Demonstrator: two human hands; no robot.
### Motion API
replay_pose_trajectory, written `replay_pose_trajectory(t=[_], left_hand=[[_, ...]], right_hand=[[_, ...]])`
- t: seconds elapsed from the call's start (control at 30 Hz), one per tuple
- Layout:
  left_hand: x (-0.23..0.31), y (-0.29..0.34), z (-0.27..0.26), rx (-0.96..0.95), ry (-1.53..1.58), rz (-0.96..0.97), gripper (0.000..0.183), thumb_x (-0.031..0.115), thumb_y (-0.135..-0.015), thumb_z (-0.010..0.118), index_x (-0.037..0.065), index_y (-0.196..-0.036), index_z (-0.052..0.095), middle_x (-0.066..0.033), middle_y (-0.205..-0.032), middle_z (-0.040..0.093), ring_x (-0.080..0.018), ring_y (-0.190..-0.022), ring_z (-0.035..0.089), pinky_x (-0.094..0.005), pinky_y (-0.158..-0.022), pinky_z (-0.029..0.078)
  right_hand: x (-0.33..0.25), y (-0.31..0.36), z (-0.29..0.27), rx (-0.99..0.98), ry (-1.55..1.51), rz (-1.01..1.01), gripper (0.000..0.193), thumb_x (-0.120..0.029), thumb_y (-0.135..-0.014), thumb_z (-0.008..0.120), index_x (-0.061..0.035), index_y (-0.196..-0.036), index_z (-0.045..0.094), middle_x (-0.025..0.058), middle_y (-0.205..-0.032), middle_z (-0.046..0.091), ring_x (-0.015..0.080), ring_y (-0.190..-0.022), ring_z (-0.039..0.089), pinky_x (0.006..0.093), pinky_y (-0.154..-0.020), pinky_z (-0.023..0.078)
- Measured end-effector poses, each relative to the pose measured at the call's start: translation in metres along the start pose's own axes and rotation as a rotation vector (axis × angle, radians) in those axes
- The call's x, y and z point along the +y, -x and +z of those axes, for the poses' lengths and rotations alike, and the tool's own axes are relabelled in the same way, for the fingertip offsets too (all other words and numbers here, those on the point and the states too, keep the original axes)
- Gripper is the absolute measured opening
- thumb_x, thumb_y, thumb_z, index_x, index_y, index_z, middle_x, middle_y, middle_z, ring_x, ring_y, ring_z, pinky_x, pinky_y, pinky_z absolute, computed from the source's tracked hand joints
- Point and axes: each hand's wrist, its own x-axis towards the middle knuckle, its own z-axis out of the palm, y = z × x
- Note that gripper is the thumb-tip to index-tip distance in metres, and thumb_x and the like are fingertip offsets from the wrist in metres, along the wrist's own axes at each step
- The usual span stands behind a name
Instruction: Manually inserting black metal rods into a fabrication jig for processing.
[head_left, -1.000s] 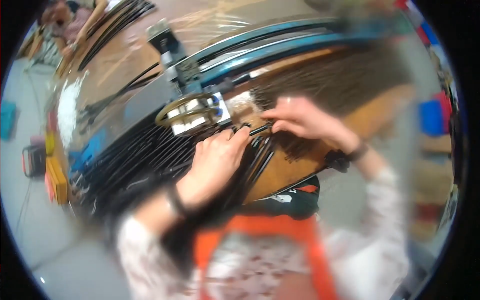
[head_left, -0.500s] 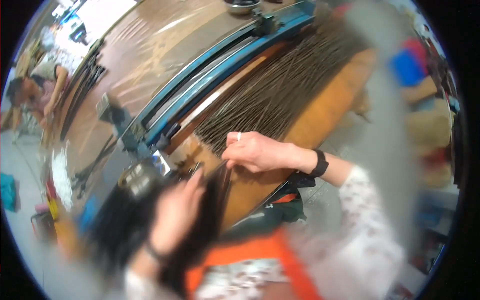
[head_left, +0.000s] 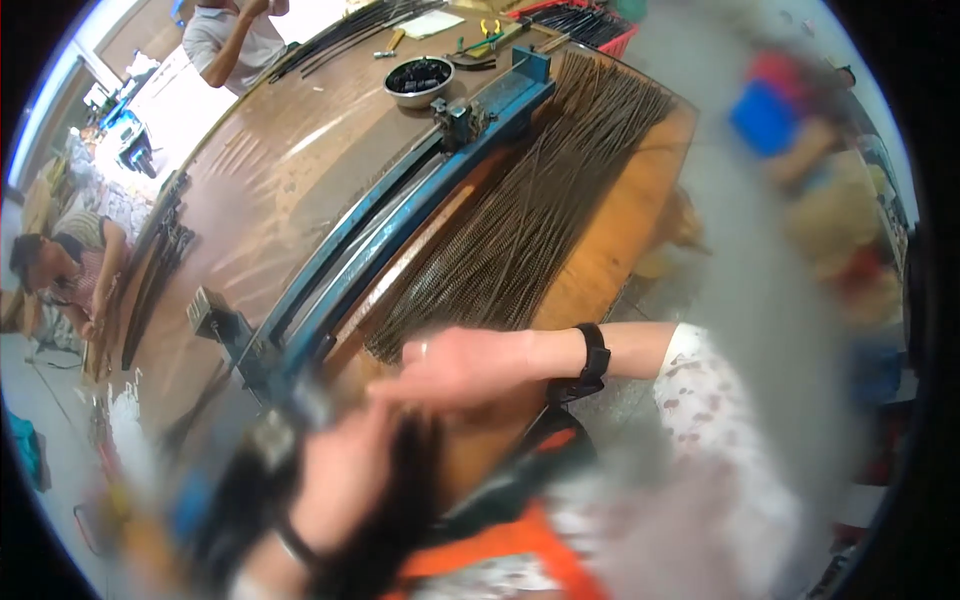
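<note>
Your left hand and right hand are close together and blurred, so I cannot tell if they grasp anything; the thin ridged rods, near the table's right edge, seem light and springy, probably best held at their middle.

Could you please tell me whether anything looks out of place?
A few thin dark rods, right of the blue rail, lie askew across their roughly parallel neighbours. Blur hides details around the left hand and right hand.
</note>
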Motion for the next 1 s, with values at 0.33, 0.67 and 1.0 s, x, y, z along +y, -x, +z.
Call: replay_pose_trajectory(t=[0.33,0.67,1.0], left_hand=[[-0.030,-0.054,-0.058,0.256,-0.028,0.161,0.026,0.005,-0.084,0.061,0.008,-0.110,0.061,-0.0159,-0.083,0.060,-0.0379,-0.073,0.061,-0.0469,-0.062,0.051],[-0.064,-0.081,-0.060,0.269,-0.193,0.122,0.034,0.000,-0.084,0.054,0.006,-0.117,0.058,-0.0172,-0.086,0.059,-0.0374,-0.081,0.061,-0.0457,-0.068,0.051],[-0.080,-0.037,-0.065,0.316,-0.238,0.021,0.039,0.001,-0.085,0.057,0.009,-0.122,0.062,-0.0155,-0.082,0.059,-0.0357,-0.076,0.061,-0.0442,-0.065,0.049]], right_hand=[[0.079,0.009,-0.064,0.435,0.345,0.139,0.066,-0.032,-0.084,0.075,-0.0123,-0.142,0.049,0.0110,-0.075,0.067,0.0290,-0.061,0.066,0.0388,-0.055,0.053],[0.157,0.045,-0.069,0.624,0.452,0.580,0.053,-0.030,-0.083,0.076,-0.0129,-0.129,0.057,0.0140,-0.084,0.070,0.0304,-0.073,0.070,0.0398,-0.059,0.057],[0.073,-0.011,-0.040,0.610,0.115,0.062,0.029,-0.014,-0.083,0.075,-0.0113,-0.112,0.072,0.0035,-0.080,0.060,0.0221,-0.079,0.056,0.0339,-0.076,0.041]])
